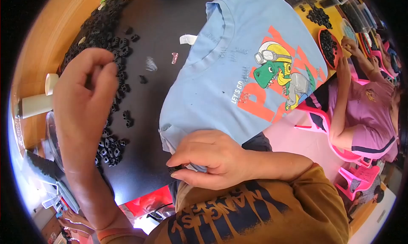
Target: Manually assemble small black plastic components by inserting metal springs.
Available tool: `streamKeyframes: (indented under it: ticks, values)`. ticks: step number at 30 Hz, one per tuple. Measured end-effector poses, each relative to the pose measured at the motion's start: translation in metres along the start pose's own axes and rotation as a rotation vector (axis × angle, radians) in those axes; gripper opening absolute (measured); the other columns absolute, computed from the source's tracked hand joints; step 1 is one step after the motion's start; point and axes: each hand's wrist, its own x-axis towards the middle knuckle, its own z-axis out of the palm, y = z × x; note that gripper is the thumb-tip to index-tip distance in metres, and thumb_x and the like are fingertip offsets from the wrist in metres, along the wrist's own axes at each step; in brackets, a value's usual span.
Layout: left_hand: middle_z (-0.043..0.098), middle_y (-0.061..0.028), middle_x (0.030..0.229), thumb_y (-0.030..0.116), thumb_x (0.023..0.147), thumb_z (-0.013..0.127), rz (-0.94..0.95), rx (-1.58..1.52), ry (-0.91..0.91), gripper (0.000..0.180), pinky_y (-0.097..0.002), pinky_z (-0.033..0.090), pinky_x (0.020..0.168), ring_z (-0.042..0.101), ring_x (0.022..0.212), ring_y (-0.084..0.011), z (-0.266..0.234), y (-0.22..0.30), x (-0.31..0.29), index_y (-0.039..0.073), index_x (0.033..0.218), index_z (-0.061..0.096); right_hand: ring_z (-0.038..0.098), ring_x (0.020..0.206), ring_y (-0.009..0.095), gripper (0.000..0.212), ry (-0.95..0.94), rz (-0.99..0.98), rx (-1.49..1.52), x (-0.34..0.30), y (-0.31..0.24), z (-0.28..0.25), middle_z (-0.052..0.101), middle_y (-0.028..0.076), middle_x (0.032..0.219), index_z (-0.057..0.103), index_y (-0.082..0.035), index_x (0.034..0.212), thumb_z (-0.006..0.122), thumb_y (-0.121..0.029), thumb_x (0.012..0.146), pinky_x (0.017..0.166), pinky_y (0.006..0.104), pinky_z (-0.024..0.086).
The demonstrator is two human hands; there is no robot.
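Note:
My left hand (83,93) is raised over the left side of the dark table (146,27), its fingers curled and thumb drawn in. Whatever it may hold is hidden. Close to my body, my right hand (210,159) pinches a small black plastic piece (173,169) between thumb and fingertips. Beyond that hand a light blue T-shirt (197,99) with a dinosaur print lies spread on the table. Many loose black plastic pieces (111,150) lie along the table's left side, partly behind my left hand and arm. One single piece (143,79) sits apart from them.
A scrap of clear plastic (151,64) and a small red-and-white item (174,57) rest beside the shirt's collar. To the right, another person's arms (343,74) reach toward a red tray (330,46) of dark pieces. Pink chairs (361,180) stand there.

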Motion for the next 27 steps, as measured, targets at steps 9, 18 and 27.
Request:
streamKeyframes:
  ticks: [9,18,27]
  values:
    - [0.048,-0.0024,0.066,0.006,0.086,0.059,-0.004,0.03,0.115,0.007,-0.0232,0.038,0.056,0.043,0.059,-0.0073,0.019,-0.004,-0.01,-0.001,0.088,0.06,0.06,0.067,0.027,0.019,0.003,-0.02,-0.022,0.002,0.001,0.0,0.063,0.011,0.079,0.062,0.0,0.091,0.072,-0.003,0.076,0.058,0.0344,0.046]
    - [0.052,-0.0053,0.069,0.007,0.086,0.059,0.018,0.024,0.056,0.008,-0.0244,0.04,0.057,0.046,0.06,-0.0095,0.03,0.007,-0.007,-0.001,0.088,0.059,0.06,0.067,0.028,0.018,0.029,-0.013,-0.007,-0.001,-0.002,0.0,0.063,0.011,0.078,0.062,0.0,0.09,0.072,-0.003,0.075,0.058,0.035,0.047]
    - [0.049,-0.0035,0.071,-0.003,0.083,0.058,0.1,-0.195,-0.157,0.005,-0.0222,0.036,0.055,0.043,0.06,-0.0074,0.056,0.049,-0.006,-0.001,0.088,0.058,0.058,0.072,0.031,0.015,0.063,-0.085,0.004,-0.004,0.001,0.002,0.058,0.01,0.079,0.059,-0.004,0.09,0.067,-0.011,0.079,0.063,0.0394,0.046]
